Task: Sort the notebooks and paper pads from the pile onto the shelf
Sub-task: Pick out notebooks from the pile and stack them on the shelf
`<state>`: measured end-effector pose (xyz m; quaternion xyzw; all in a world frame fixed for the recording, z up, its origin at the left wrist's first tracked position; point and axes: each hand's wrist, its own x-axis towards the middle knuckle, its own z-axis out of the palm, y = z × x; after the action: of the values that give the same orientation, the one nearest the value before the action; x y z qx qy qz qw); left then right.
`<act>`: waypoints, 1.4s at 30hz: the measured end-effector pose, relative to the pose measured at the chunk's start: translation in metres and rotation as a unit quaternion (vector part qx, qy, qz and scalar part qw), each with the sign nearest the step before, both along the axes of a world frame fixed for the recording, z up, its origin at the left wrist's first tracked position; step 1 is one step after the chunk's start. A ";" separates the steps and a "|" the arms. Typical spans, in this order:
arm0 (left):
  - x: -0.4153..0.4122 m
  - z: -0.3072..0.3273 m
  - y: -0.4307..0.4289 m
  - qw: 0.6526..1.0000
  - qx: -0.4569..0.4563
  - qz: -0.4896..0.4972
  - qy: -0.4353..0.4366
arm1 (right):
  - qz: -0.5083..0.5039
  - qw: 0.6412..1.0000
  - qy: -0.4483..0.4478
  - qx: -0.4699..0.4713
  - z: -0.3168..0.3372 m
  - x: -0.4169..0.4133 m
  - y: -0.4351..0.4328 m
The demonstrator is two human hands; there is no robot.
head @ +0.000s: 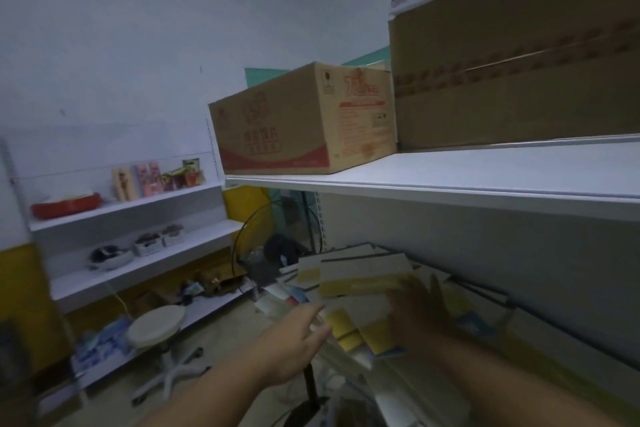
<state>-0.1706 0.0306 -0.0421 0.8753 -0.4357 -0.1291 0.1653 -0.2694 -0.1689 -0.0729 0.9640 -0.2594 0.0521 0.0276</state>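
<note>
A loose pile of notebooks and paper pads [360, 274], white with yellow bands, lies on the lower white shelf [485, 291] under the upper shelf board. My left hand [294, 340] reaches in from below with relaxed, straight fingers at the pile's left edge and holds nothing. My right hand [419, 308] is blurred, fingers spread and upright, over the right part of the pile; whether it touches a pad is unclear. A yellow-banded pad [377, 333] lies between the two hands.
The upper shelf [467, 177] carries a printed carton [298, 121] and a large plain carton [519, 80]. A standing fan [273, 253] and a round white stool [157, 322] stand on the floor to the left. Wall shelves [131, 208] with small goods line the far left.
</note>
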 end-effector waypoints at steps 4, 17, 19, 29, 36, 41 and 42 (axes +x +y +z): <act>0.033 0.003 -0.005 0.998 0.014 -0.058 -0.036 | 0.025 0.999 -0.028 0.007 -0.006 0.042 0.010; 0.200 -0.001 -0.054 0.899 -0.258 -0.042 0.352 | -0.097 0.939 -0.258 0.208 0.006 0.109 0.026; 0.219 0.001 -0.061 0.815 -0.206 -0.018 0.542 | -0.157 0.889 -0.392 0.177 0.010 0.110 0.026; 0.238 -0.012 -0.077 0.612 -0.099 -0.117 0.776 | 0.050 0.948 -0.311 -0.039 0.002 0.103 0.064; 0.257 -0.010 -0.072 0.706 -0.191 -0.072 0.678 | -0.330 0.926 -0.038 0.178 -0.016 0.082 0.063; 0.267 -0.012 -0.054 0.724 -0.172 -0.067 0.665 | -0.295 0.955 0.004 0.028 -0.008 0.095 0.084; 0.269 -0.012 -0.051 0.725 -0.176 -0.059 0.663 | -0.286 0.958 -0.012 -0.002 -0.005 0.095 0.084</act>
<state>0.0985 -0.0206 -0.0542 0.4946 -0.2806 -0.6072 0.5549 -0.1743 -0.0845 -0.0779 0.8487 -0.5245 0.0544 0.0402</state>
